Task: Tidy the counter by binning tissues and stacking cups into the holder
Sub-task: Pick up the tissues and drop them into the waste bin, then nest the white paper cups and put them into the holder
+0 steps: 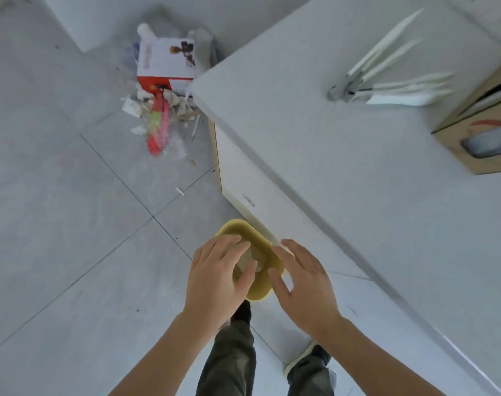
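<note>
While both hands hover above the floor beside the table [343, 155], a yellow bin [260, 290] sits below them on the grey tiles, close against the white cabinet front under the table edge. The left hand [215, 278] reaches over the bin's opening with its fingers [237, 247] loosely spread and curled downward; pale crumpled tissue [250, 257] lies inside the bin just under those fingertips, and whether the thumb still touches it cannot be told. The right hand [303, 284] is held flat and open over the bin's right rim, fingers apart, holding nothing.

On the table, well away from the hands, a grey cup holder [339, 91] stands with white prongs fanning out, and a cardboard box [483, 124] rests at the far right edge. No cups can be made out clearly. On the floor near the table's corner lies a heap of litter: a red and white carton [166, 64], a red plastic piece [157, 130] and scraps of paper. The person's dark trousers and shoes show below the forearms.
</note>
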